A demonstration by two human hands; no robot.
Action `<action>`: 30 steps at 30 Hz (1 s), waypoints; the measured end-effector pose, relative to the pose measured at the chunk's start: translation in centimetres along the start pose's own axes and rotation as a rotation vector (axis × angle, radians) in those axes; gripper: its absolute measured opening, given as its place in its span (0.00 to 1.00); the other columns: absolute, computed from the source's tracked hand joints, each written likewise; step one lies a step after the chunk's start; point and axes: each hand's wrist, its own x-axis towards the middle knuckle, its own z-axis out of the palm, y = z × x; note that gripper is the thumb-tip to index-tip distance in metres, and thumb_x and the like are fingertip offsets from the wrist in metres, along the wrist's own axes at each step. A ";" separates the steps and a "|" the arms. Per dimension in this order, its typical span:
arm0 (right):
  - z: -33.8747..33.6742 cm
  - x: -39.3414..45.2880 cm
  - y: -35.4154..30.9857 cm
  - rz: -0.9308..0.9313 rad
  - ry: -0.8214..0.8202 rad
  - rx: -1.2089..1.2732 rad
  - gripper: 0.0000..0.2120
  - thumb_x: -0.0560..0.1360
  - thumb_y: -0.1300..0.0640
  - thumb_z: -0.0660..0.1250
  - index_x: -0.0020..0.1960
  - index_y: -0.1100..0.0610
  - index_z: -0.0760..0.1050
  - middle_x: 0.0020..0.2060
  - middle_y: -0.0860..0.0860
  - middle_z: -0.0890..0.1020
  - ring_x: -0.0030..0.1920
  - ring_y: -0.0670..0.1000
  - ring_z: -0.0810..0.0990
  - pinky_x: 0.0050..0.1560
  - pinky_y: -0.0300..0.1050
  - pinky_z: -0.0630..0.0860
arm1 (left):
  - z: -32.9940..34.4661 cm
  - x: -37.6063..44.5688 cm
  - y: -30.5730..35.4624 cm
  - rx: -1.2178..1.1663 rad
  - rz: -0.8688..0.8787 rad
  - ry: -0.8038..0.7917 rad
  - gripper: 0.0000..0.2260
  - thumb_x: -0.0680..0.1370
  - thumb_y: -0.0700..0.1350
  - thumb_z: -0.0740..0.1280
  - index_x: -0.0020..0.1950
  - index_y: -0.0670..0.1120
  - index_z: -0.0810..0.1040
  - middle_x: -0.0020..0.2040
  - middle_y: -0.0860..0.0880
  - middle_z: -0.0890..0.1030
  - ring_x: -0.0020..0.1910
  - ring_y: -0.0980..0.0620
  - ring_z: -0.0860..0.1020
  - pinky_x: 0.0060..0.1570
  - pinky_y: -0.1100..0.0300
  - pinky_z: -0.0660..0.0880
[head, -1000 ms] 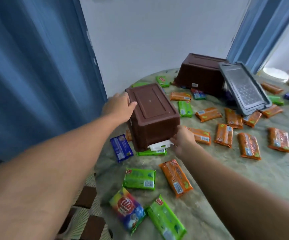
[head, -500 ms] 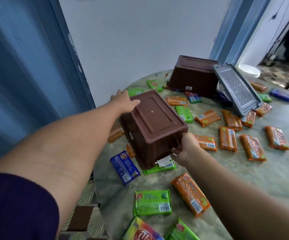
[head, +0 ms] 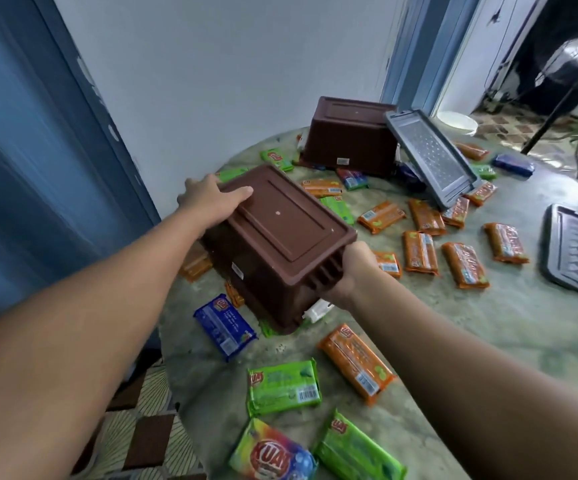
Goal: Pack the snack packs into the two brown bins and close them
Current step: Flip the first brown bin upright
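Upturned brown bin [head: 280,244] between both hands.

The green marbled table [head: 509,341] carries scattered snack packs [head: 356,363] (orange, green, blue), two grey lids [head: 432,157].

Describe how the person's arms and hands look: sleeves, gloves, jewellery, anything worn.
Both forearms are bare up to the frame's edge. The left hand and right hand wear no gloves, and no rings, watch or bracelet show. A sliver of dark sleeve may sit at the lower left corner, too little to tell.
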 end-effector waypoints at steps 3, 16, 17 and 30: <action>-1.6 -2.2 -1.0 -0.059 -0.012 -0.053 0.20 0.84 0.56 0.52 0.39 0.54 0.77 0.35 0.51 0.84 0.37 0.54 0.83 0.33 0.45 0.81 | -1.6 -3.1 1.4 -0.009 0.027 0.043 0.43 0.70 0.76 0.62 0.76 0.50 0.69 0.73 0.42 0.64 0.72 0.36 0.68 0.69 0.39 0.70; -13.9 -1.7 -9.5 -0.116 -0.289 0.222 0.21 0.80 0.47 0.52 0.53 0.61 0.75 0.53 0.59 0.83 0.55 0.59 0.81 0.60 0.61 0.75 | 2.1 -17.4 8.2 -0.881 0.004 0.302 0.26 0.80 0.68 0.53 0.43 0.48 0.75 0.44 0.52 0.83 0.42 0.56 0.80 0.52 0.53 0.74; -15.8 -0.9 -10.4 -0.098 -0.322 0.227 0.22 0.80 0.43 0.53 0.55 0.60 0.75 0.52 0.58 0.82 0.54 0.58 0.81 0.57 0.57 0.77 | 3.2 -19.1 8.3 -0.963 -0.030 0.319 0.24 0.82 0.66 0.53 0.37 0.49 0.70 0.35 0.53 0.80 0.34 0.57 0.78 0.44 0.55 0.72; -26.3 -1.0 -16.5 -0.151 -0.529 -0.661 0.24 0.84 0.36 0.56 0.50 0.50 0.83 0.40 0.46 0.84 0.38 0.49 0.85 0.39 0.50 0.83 | 12.7 -36.4 11.2 -1.249 -0.298 0.257 0.15 0.81 0.60 0.65 0.52 0.53 0.86 0.46 0.48 0.88 0.37 0.51 0.86 0.31 0.55 0.82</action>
